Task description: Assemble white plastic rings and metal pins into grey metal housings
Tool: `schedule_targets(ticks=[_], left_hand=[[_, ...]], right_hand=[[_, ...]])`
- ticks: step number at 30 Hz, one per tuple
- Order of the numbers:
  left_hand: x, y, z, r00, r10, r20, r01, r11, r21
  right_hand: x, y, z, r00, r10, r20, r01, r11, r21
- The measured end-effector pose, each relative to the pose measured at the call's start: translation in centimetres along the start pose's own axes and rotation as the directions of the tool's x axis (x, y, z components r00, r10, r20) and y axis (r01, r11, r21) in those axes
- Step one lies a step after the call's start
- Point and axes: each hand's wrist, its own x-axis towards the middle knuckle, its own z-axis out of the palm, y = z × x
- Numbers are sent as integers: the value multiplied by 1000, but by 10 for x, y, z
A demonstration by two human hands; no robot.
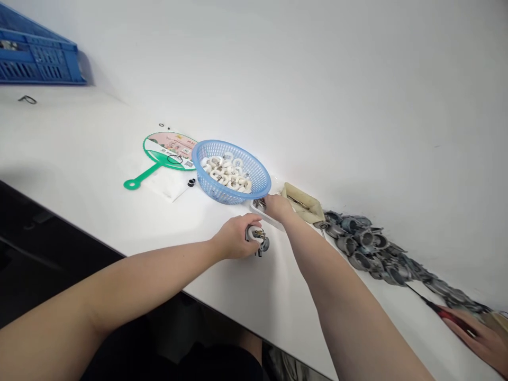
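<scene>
My left hand [237, 236] is closed around a round grey metal part [265, 244] with a white ring inside it, held just above the white table. My right hand [279, 208] reaches into a small white tray [273, 221] that holds small metal pieces; its fingertips are hidden, and whether they grip a piece does not show. Directly behind both hands, a blue mesh basket [218, 194] holds many white rings with metal bits. A cream-coloured container [313, 211] lies just right of my right hand.
Grey metal parts [365, 243] are heaped along the wall at right. Another person's hand [476, 336] holds a red-handled tool there. A green fan [159, 159], a black ring [191, 182] and a blue crate [51, 58] are on the left.
</scene>
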Motion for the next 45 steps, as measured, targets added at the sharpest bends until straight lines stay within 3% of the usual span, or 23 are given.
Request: schedule_targets(ticks=[9, 13, 18, 25, 37, 45], left_hand=[[1, 4, -3, 1000, -26, 10, 25, 998, 50], [2, 3, -2, 1000, -26, 12, 26, 998, 56], [3, 3, -2, 999, -34, 8, 33, 997, 69], [5, 6, -2, 998, -55, 13, 54, 994, 92], [6, 2, 0, 998, -65, -1, 65, 996, 62], [4, 3, -3, 999, -47, 1, 47, 997, 61]], right_hand=[[1, 14, -1, 998, 39, -54, -32, 991, 127], [0, 10, -4, 995, 23, -93, -7, 987, 160], [1, -4, -11, 993, -52, -102, 64, 991, 116], [11, -13, -13, 988, -43, -152, 44, 999, 3], [17, -4, -21, 988, 31, -150, -28, 999, 22], [-3, 21, -25, 961, 200, -190, -153, 959, 238]])
